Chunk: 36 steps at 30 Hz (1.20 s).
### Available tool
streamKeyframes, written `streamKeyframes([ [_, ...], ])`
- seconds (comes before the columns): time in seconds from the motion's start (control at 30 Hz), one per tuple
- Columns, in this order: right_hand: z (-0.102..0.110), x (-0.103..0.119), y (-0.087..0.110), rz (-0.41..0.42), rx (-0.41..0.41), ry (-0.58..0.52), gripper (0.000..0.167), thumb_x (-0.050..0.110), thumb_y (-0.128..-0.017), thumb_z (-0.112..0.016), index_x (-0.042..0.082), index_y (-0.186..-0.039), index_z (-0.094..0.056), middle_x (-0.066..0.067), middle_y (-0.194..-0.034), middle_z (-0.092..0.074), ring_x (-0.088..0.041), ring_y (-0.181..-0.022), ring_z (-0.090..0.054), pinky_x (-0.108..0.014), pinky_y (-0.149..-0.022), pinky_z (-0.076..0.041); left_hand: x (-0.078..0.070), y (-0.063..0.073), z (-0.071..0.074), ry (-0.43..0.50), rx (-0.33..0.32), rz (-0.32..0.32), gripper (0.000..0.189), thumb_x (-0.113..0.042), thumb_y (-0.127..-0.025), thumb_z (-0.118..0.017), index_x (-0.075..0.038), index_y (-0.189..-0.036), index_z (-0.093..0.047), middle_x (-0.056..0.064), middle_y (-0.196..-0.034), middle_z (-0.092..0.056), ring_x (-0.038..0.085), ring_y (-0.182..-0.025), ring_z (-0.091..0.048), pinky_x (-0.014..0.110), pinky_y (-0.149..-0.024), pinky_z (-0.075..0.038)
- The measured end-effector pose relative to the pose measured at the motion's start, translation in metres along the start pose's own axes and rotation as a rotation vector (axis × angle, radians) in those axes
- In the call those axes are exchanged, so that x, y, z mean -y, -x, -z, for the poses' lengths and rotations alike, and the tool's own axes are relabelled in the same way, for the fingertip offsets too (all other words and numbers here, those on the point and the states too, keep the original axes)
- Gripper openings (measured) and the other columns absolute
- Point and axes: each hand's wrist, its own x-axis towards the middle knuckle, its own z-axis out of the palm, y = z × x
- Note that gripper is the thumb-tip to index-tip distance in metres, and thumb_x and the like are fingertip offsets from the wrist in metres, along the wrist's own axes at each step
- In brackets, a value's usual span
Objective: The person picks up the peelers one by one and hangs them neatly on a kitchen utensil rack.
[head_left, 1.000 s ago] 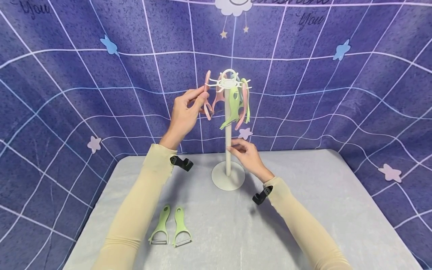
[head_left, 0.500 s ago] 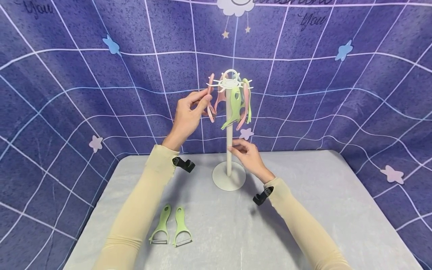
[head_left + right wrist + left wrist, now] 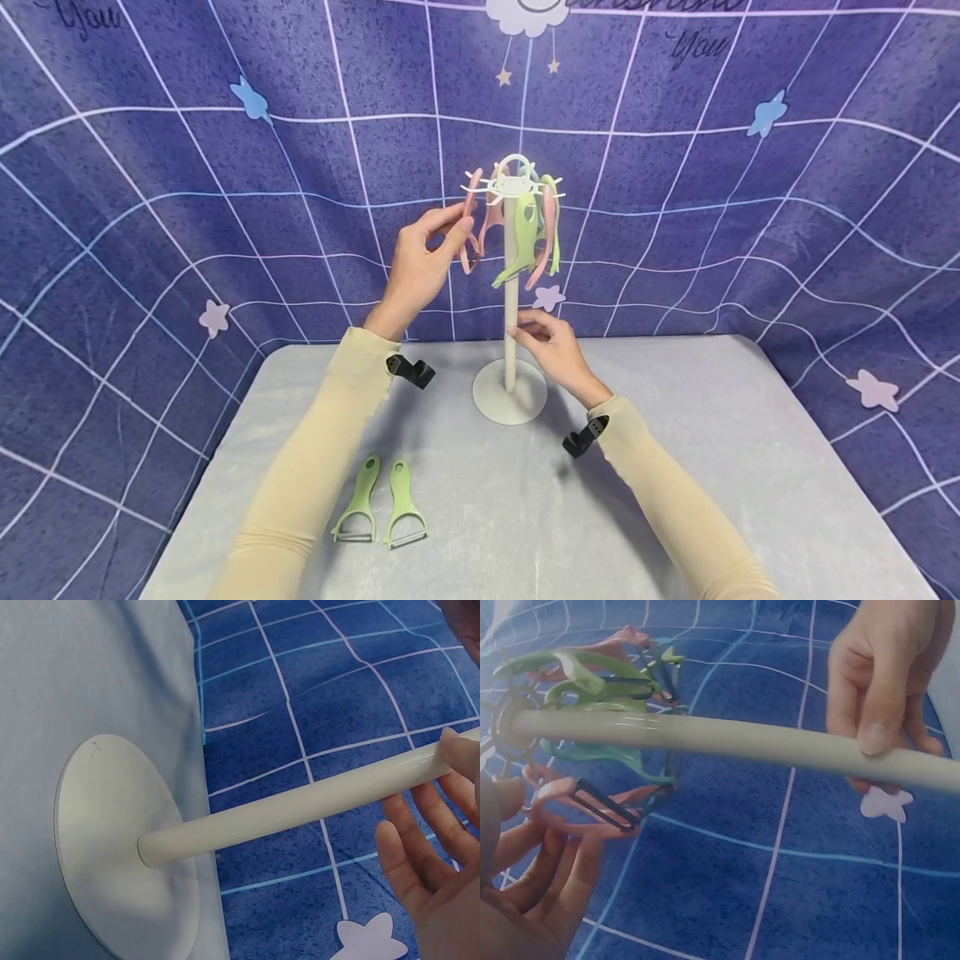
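In the head view a white hook stand has a pole [image 3: 512,308], a round base [image 3: 491,404] and a ring of hooks [image 3: 513,187] on top. My left hand [image 3: 422,260] pinches a pink peeler [image 3: 472,190] by its handle, its upper end at a left hook. Thumb and fingers of my right hand [image 3: 557,348] grip the pole partway down. Other peelers hang from the hooks: a green peeler [image 3: 524,229] in front, a second pink peeler [image 3: 549,229] on the right, and a teal peeler [image 3: 604,755] seen in the left wrist view.
Two green peelers, one on the left [image 3: 364,487] and one on the right [image 3: 401,492], lie side by side on the grey table [image 3: 480,525] near my left forearm. A blue cloth backdrop [image 3: 637,225] with a grid pattern stands behind and at both sides.
My left hand has moved slightly right and down with the pink peeler, bringing its handle end from beside the hook to the hook. My right hand stays on the pole.
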Motion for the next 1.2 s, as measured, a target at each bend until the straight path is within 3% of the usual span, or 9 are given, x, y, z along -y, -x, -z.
streamKeyframes([
  [0.1, 0.000, 0.000, 0.000, 0.002, -0.003, -0.001, 0.025, 0.005, -0.102, -0.073, -0.007, -0.124, -0.073, -0.031, -0.114, -0.073, -0.048, -0.099, -0.073, -0.017, -0.079, -0.057, 0.003, 0.003, 0.000, -0.015, 0.012, 0.006, 0.040, -0.030, -0.109, -0.067, -0.008, -0.143, -0.069, 0.009, -0.130, -0.070, 0.019, -0.119, -0.067, 0.036, -0.099, -0.063],
  [0.27, -0.001, -0.001, 0.000, 0.001, -0.002, -0.005, 0.024, 0.005, -0.102, -0.073, -0.006, -0.123, -0.073, -0.031, -0.115, -0.073, -0.043, -0.098, -0.073, -0.017, -0.079, -0.056, 0.005, 0.006, 0.001, 0.001, 0.023, 0.003, 0.041, -0.027, -0.109, -0.066, -0.006, -0.144, -0.067, 0.011, -0.132, -0.070, 0.021, -0.112, -0.070, 0.034, -0.093, -0.065],
  [0.53, -0.001, -0.002, 0.000, 0.017, 0.000, -0.039, 0.022, 0.002, -0.101, -0.073, -0.007, -0.121, -0.074, -0.032, -0.114, -0.073, -0.054, -0.099, -0.070, -0.016, -0.076, -0.055, 0.004, 0.010, 0.003, 0.005, 0.032, 0.008, 0.041, -0.029, -0.109, -0.066, -0.009, -0.145, -0.067, 0.010, -0.132, -0.071, 0.020, -0.107, -0.070, 0.030, -0.090, -0.064],
  [0.73, -0.001, -0.002, 0.000, 0.011, -0.005, -0.031, 0.022, 0.003, -0.101, -0.073, -0.006, -0.121, -0.074, -0.029, -0.113, -0.074, -0.048, -0.097, -0.071, -0.016, -0.076, -0.055, 0.009, 0.019, 0.008, -0.017, 0.033, 0.003, 0.038, -0.031, -0.109, -0.066, -0.015, -0.143, -0.069, 0.004, -0.132, -0.073, 0.028, -0.104, -0.071, 0.034, -0.087, -0.064],
  [0.9, -0.001, -0.003, 0.000, 0.008, -0.001, -0.037, 0.022, 0.003, -0.101, -0.073, -0.007, -0.121, -0.074, -0.030, -0.112, -0.074, -0.055, -0.099, -0.070, -0.016, -0.076, -0.055, 0.015, 0.027, 0.012, 0.005, 0.046, -0.002, 0.036, -0.026, -0.109, -0.066, -0.011, -0.142, -0.069, 0.004, -0.136, -0.071, 0.037, -0.112, -0.068, 0.032, -0.089, -0.064],
  [1.2, 0.000, -0.002, -0.001, 0.002, 0.002, -0.049, 0.023, 0.003, -0.102, -0.073, -0.006, -0.122, -0.074, -0.029, -0.114, -0.074, -0.057, -0.101, -0.069, -0.017, -0.076, -0.056, 0.016, 0.046, 0.015, -0.063, 0.073, 0.011, 0.037, -0.030, -0.109, -0.067, -0.014, -0.143, -0.069, 0.000, -0.137, -0.071, 0.027, -0.111, -0.069, 0.038, -0.091, -0.063],
])
